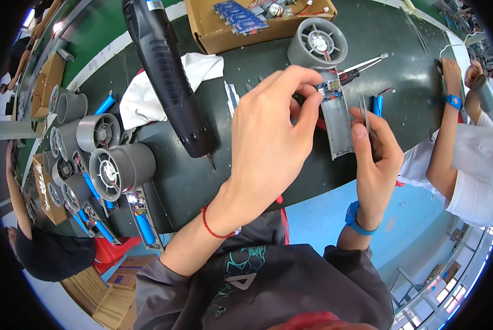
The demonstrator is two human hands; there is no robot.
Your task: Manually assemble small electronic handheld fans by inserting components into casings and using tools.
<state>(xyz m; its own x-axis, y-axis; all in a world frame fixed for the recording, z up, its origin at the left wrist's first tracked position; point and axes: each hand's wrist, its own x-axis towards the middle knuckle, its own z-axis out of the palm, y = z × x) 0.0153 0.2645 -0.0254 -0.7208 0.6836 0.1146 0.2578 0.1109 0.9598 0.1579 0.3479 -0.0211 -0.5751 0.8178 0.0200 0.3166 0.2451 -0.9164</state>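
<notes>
"Clock centred on the view: what are the hands doing?"

"The left hand [274, 118] reaches up toward one o'clock, wrist bent, thumb and forefinger curled together at the edge of a small circuit board [332, 86]. Whether they truly grip it, I cannot tell. The right hand [381, 146], at three, points upward, its thumb and fingers closed on a slim metallic piece [363, 107]."

"And the board sits where?"

"At two o'clock, in the upper end of a grey trough-shaped handle [340, 129], just below a round grey fan housing [317, 44] at one."

"Any containers?"

"A cardboard box [216, 44] at twelve, holding blue circuit boards [238, 16] and wires with white connectors. Another carton [56, 212], at nine, holds small white pieces [41, 184]."

"What about the table?"

"The dark green table [194, 195] curves across the view. At nine stand grey fan units [139, 165] with blue cells; a white cloth [142, 102] lies at ten, and a black power screwdriver [166, 71] points down beside it. A loose blue battery [377, 106] is at two."

"And the room?"

"A co-worker in white [472, 148] at three, a co-worker in black [53, 250] at eight near a red stool [111, 254], and pale blue floor [318, 214] at four."
</notes>
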